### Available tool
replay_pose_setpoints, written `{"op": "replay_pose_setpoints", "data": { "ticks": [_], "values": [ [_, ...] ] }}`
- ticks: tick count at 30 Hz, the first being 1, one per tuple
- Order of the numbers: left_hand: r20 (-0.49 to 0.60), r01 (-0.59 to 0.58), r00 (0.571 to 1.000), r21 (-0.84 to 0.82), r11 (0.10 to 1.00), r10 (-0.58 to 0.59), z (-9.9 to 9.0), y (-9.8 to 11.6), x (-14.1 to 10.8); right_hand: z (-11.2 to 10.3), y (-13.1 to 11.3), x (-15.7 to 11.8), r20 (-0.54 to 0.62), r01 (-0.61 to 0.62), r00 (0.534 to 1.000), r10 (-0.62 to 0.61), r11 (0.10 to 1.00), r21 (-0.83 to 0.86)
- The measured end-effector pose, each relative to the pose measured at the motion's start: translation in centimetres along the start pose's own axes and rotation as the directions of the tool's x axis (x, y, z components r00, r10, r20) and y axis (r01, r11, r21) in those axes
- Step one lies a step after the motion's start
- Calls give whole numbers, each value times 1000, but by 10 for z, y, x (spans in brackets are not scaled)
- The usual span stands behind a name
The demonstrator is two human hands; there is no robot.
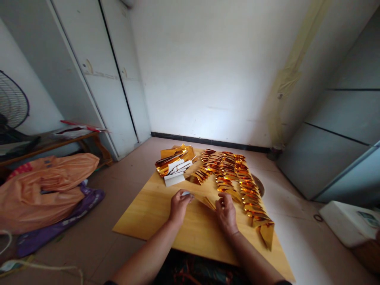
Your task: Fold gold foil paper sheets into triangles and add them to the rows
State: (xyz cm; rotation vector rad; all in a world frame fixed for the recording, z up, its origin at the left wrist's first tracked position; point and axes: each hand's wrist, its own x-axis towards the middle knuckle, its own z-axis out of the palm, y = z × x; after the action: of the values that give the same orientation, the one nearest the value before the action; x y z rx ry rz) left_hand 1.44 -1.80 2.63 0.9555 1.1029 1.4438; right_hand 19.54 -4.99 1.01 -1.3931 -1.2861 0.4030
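Note:
My left hand (179,205) is closed in a pinch, with a small pale edge of paper showing at its fingertips. A partly folded gold foil paper (208,202) stretches between my hands, just above the table. My right hand (227,211) has its fingers curled round the right end of that paper. Beyond my left hand lies a loose pile of gold foil papers (175,155), with a white sheet (174,179) at its near side. To the right, folded gold foil pieces (247,186) are nested in several long rows.
The wooden table (142,215) stands low over a tiled floor. An orange bag (44,194) and a purple bag (59,225) lie at the left, near a bench and a fan (13,101). A white foam box (347,223) and a grey fridge (335,138) stand at the right.

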Motion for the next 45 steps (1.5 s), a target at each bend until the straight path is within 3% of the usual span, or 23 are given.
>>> {"op": "replay_pose_setpoints", "data": {
  "ticks": [2,5,8,11,15,20,22,24,28,31,36,40,42,45],
  "values": [
    [-23,81,996,-187,979,-87,4,5,0,-3,-1,1,-7,-45,999,45,998,41],
    [5,186,981,-329,926,-195,9,10,-5,-5,-1,2,112,-191,979,169,954,233],
    [43,283,956,-395,874,-290,13,12,-13,-3,-3,1,280,-360,926,254,818,449],
    [86,347,934,-457,819,-348,17,9,-21,4,-14,1,440,-495,855,277,688,530],
    [188,410,911,-512,755,-367,19,6,-27,10,-37,0,629,-690,684,370,609,392],
    [279,453,891,-551,701,-357,16,15,-25,6,-54,-1,637,-725,594,491,670,161],
    [288,456,890,-567,685,-354,15,19,-23,3,-56,-3,645,-727,591,485,667,164],
    [294,450,893,-570,688,-340,15,20,-23,3,-57,-4,661,-697,624,417,680,228],
    [351,492,869,-527,693,-349,18,11,-32,11,-58,-2,562,-563,778,279,706,429],
    [400,522,845,-474,709,-355,20,3,-43,20,-57,4,460,-545,826,327,670,504],
    [405,524,835,-376,764,-373,15,1,-52,28,-53,11,422,-576,817,394,603,552],
    [358,485,859,-342,805,-366,-2,11,-41,21,-51,19,495,-608,793,356,521,599],
    [339,494,855,-309,813,-392,-12,16,-30,16,-50,23,585,-649,753,303,491,581],
    [372,490,840,-207,847,-395,-20,21,-13,13,-49,29,717,-690,666,207,536,486]
  ]
}}
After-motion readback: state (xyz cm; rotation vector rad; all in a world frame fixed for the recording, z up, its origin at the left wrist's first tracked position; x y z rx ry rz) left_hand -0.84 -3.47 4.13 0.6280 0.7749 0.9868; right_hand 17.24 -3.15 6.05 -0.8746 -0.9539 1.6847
